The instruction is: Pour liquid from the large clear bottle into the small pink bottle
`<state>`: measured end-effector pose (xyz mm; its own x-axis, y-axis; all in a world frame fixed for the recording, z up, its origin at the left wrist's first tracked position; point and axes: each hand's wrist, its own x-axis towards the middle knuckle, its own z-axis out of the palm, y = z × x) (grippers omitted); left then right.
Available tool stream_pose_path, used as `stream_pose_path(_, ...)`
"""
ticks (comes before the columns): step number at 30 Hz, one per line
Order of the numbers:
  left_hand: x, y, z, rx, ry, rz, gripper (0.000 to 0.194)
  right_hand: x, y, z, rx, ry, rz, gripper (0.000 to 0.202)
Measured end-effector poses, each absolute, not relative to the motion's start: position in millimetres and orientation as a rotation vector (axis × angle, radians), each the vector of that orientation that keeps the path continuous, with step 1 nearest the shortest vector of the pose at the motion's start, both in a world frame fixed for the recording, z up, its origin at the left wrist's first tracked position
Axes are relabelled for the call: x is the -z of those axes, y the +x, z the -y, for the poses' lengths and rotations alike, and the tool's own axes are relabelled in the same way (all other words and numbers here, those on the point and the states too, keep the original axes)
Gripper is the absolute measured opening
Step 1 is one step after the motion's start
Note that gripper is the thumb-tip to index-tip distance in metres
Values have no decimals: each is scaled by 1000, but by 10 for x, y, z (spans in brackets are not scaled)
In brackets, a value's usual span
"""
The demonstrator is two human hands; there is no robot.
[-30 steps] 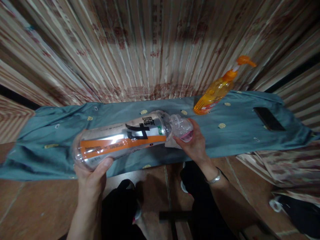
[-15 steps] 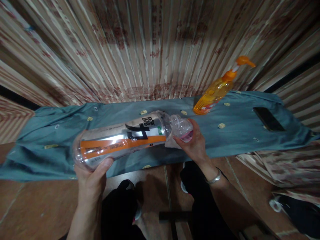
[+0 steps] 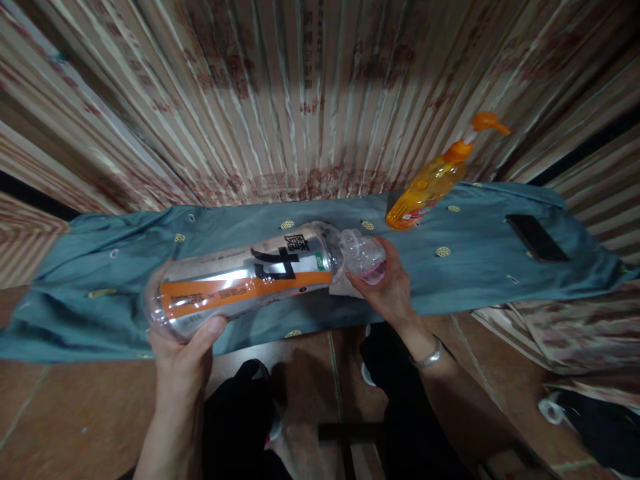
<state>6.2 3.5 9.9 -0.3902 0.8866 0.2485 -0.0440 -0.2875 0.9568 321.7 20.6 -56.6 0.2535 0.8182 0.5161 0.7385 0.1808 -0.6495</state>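
My left hand [image 3: 185,347] is wrapped round the base end of a large clear plastic bottle [image 3: 240,283], thumb over its near side. This bottle lies almost level in the air, its neck end to the right, and bears a silver and orange label with black characters. In my right hand [image 3: 390,287] is a small clear plastic container [image 3: 364,255] with a ringed neck and a pink part at its lower right. The two meet or overlap at the large bottle's neck end; whether they touch, I cannot tell. Something white [image 3: 345,287] shows just below, partly hidden.
A pump bottle [image 3: 427,187] of orange liquid stands at the back right. Further right lies a black phone [image 3: 537,238]. Both are on a narrow surface under a teal patterned cloth [image 3: 120,267]. A pleated curtain [image 3: 310,120] rises behind; a tiled floor [image 3: 90,413] lies below.
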Motion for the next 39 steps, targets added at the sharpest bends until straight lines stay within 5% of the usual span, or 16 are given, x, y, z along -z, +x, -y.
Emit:
stream_pose_path(13, -80, 23, -21, -1739, 1171, -1309, 100, 601, 3226, -214, -78, -1569, 1512, 83)
stream_pose_path(34, -128, 37, -18, -1763, 1209, -1310, 70, 614, 3219, -206, -22, -1536, 1551, 80)
stream_pose_path(39, -134, 28, 3, -1766, 1255, -1310, 78, 614, 3218, -203, -25, -1538, 1565, 81)
